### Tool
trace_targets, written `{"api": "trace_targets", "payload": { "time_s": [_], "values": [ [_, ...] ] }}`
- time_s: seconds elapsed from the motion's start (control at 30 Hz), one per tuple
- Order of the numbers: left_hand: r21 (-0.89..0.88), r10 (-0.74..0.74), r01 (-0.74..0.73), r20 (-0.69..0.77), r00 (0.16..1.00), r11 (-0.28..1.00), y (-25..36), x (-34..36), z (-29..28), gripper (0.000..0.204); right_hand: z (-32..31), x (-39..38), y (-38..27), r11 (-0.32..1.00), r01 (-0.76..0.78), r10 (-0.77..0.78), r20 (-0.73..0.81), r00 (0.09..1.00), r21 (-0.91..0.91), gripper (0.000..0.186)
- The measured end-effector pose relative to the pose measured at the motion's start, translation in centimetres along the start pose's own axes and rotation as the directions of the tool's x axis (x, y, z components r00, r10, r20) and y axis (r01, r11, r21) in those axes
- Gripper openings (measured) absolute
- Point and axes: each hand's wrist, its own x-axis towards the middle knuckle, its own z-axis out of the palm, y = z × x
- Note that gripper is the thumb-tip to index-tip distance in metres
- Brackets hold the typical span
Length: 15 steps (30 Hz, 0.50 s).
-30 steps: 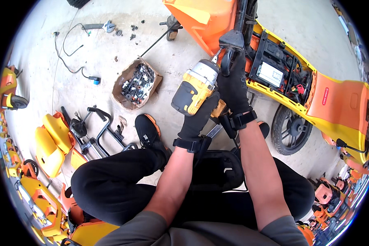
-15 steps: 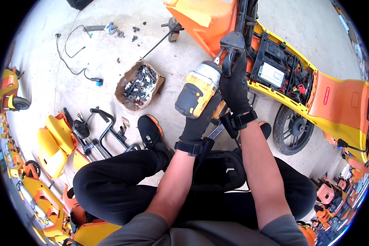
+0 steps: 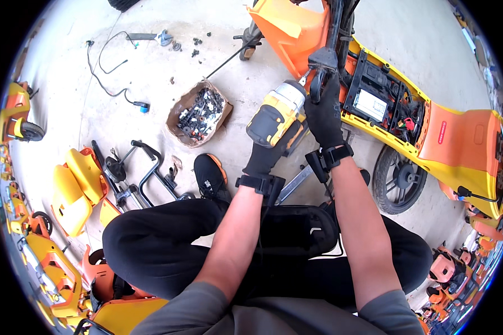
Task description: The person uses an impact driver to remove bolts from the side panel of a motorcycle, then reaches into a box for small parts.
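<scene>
My left hand point(image 3: 264, 156), in a black glove, is closed round the handle of a yellow and black cordless impact driver point(image 3: 276, 114). The driver's bit meets the side of a black bracket point(image 3: 323, 57) on the dark steering column of a yellow and orange electric scooter point(image 3: 461, 134). Below that bracket hangs a curved black hook point(image 3: 317, 85). My gloved right hand point(image 3: 325, 120) is closed against the hook and bracket from the right; its fingertips are partly hidden. Whether a screw sits at the bit is too small to tell.
A cardboard box point(image 3: 223, 120) of loose screws stands left of the driver. Beyond it lie a cable point(image 3: 117, 95) and an adjustable wrench point(image 3: 163, 38). Black frame parts point(image 3: 151, 167) and yellow panels point(image 3: 72, 190) lie at left. The scooter's open deck shows a battery bay point(image 3: 371, 103).
The view has shifted slightly, so the floor things appear further right. The driver stays at the bracket and my right hand keeps its place on the hook.
</scene>
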Motion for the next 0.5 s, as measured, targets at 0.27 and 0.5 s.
{"api": "trace_targets", "payload": {
  "time_s": [0.27,0.5],
  "values": [
    [-0.589,-0.522,0.477,0.107,0.846,0.652,2.6,-2.5,1.2,0.021,-0.1,-0.2,0.1,0.999,0.013,-0.012,0.022,1.000,-0.031,0.092],
    [-0.407,-0.517,0.454,-0.055,0.854,0.793,-0.3,-7.0,0.3,0.019,-2.3,-1.1,-0.2,0.975,0.126,-0.118,0.051,0.992,-0.185,0.081]
  ]
}}
